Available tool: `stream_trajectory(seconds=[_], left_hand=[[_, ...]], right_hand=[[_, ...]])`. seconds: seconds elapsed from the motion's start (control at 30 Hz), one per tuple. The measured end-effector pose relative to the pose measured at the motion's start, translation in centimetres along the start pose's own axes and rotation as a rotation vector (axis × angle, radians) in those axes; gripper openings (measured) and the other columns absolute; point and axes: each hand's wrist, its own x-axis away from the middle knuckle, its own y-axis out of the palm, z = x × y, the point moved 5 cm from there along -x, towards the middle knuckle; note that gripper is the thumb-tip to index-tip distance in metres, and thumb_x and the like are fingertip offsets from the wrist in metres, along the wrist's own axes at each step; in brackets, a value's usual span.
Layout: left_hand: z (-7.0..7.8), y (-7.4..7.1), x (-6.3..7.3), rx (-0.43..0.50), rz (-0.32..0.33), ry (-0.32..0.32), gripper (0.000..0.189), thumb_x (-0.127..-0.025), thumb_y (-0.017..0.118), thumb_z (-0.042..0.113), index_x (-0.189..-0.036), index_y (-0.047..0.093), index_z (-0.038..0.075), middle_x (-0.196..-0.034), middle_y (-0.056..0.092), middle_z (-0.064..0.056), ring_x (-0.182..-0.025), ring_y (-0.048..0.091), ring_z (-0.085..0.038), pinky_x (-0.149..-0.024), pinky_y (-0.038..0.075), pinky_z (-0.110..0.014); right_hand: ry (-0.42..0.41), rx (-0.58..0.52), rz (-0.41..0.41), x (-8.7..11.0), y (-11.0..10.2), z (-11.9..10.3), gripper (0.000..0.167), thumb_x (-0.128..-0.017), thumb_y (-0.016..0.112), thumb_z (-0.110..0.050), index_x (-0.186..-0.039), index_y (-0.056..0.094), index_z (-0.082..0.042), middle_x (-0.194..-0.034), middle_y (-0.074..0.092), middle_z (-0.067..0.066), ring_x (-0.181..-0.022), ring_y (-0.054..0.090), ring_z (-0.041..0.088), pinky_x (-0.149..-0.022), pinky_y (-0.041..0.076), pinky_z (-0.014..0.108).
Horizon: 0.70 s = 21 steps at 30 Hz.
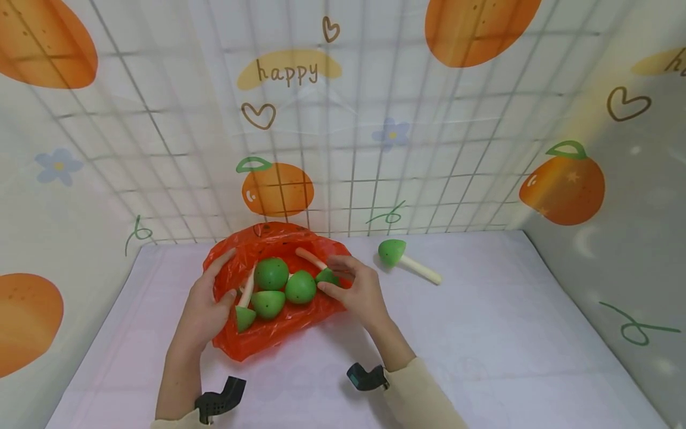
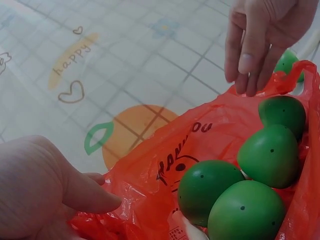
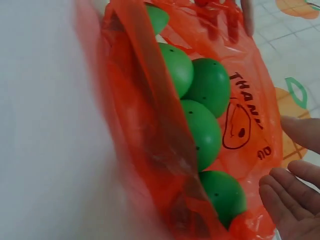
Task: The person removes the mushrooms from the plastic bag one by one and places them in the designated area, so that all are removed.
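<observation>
A red plastic bag [image 1: 252, 342] lies open on the table, with several mushroom-shaped pieces [image 1: 271, 274] inside, their rounded green caps dotted black and some pale stems showing. At the bag's left side my left hand [image 1: 203, 307] grips the edge, thumb on the inner face; some of its fingers are behind the red film. My right hand [image 1: 360, 291] hovers at the bag's right end, close to a green-capped piece [image 1: 327, 277], fingers relaxed and slightly bent with nothing between them. In the right wrist view, its fingers [image 3: 287, 192] appear beside the bag's printed side.
Another green-capped piece with a pale stem [image 1: 420, 269] lies on the white table [image 1: 482, 333] to the right of the bag. A printed curtain over a wire grid [image 1: 364, 179] rises behind the table. Pale curtain also hangs along both sides.
</observation>
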Motion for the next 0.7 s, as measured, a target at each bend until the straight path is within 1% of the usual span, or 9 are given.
stream_trajectory(seconds=[0.2,0.47,0.7], left_hand=[[0.1,-0.1,0.0,0.008,-0.003,-0.005,0.078,-0.100,0.057,-0.004,-0.166,0.032,0.028,-0.168,0.033,-0.010,-0.154,0.027,-0.040,-0.112,0.040,-0.067],[0.0,-0.1,0.0,0.017,-0.002,-0.001,0.078,-0.100,0.057,-0.005,-0.166,0.032,0.028,-0.169,0.032,-0.011,-0.154,0.027,-0.040,-0.111,0.042,-0.066],[0.0,-0.2,0.1,0.016,-0.002,-0.006,0.079,-0.100,0.057,-0.005,-0.166,0.031,0.028,-0.168,0.032,-0.011,-0.154,0.028,-0.040,-0.110,0.043,-0.065]], right_hand=[[0.016,0.065,-0.004,0.1,0.5,0.4,0.056,-0.084,0.087,-0.004,-0.136,0.065,0.004,-0.131,0.069,0.022,-0.121,0.066,0.038,-0.107,0.053,0.049],[0.012,0.118,0.021,-0.1,0.3,1.0,0.057,-0.084,0.087,-0.003,-0.135,0.065,0.005,-0.131,0.069,0.020,-0.121,0.067,0.036,-0.107,0.053,0.051],[0.019,0.182,0.047,-0.3,0.0,1.4,0.057,-0.083,0.089,-0.006,-0.134,0.065,0.005,-0.130,0.070,0.018,-0.121,0.067,0.036,-0.109,0.052,0.050]])
